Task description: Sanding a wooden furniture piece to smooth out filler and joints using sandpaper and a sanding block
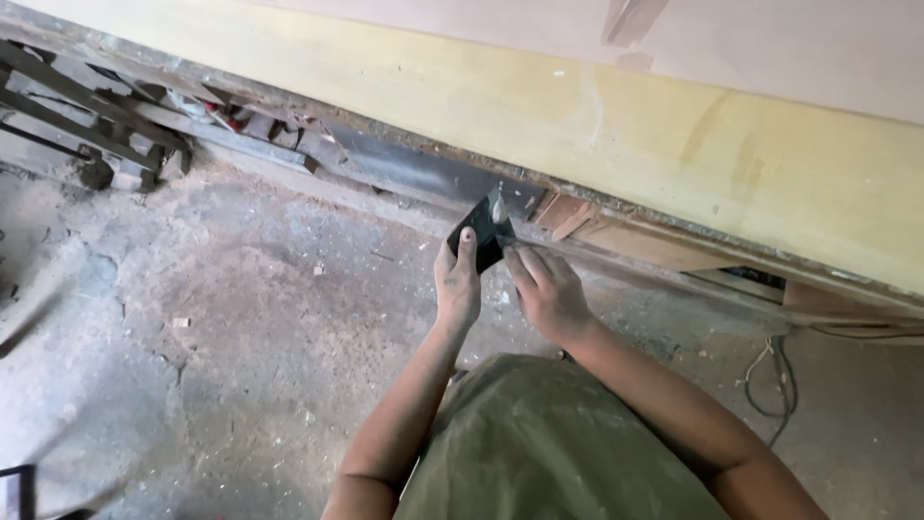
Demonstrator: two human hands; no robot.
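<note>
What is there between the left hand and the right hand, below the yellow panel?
In the head view, a dark flat blade lies between the left hand and the right hand. Both hands touch it, just under the yellow panel.

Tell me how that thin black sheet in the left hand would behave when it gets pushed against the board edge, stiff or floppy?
The black sheet looks thin and flat, so it is probably light and would flex somewhat. It keeps a straight edge while the left hand pinches it, suggesting some stiffness rather than floppiness. The right hand touches its corner near the yellow board; its smooth face may be slippery with dust.
</note>
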